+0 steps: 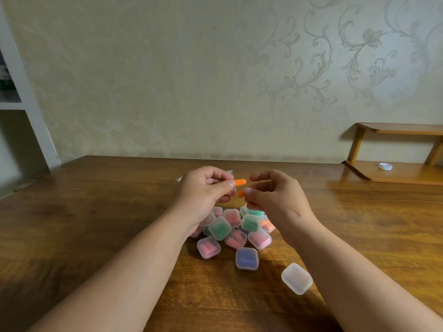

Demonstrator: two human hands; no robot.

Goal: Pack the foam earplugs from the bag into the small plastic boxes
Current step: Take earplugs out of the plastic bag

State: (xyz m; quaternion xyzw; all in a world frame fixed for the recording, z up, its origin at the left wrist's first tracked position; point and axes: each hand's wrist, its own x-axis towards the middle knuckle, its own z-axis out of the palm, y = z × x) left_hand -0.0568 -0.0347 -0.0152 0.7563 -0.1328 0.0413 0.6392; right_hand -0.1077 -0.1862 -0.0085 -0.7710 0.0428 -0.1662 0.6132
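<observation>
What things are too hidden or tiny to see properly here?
Head view:
- Bag: mostly behind the left hand pinching the upper orange earplug.
- Lower orange earplug: right hand fingers cover all but its tip.
- Pile's left boxes: partly under the left wrist.
- White round thing on the shelf: too small to name.

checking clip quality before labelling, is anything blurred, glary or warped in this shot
Head view: the boxes look soft, contents just colour smears; head view: glare sheens the table at right by the shelf; head view: the wide lens tilts the doorframe at left; the orange earplugs read clearly.
</observation>
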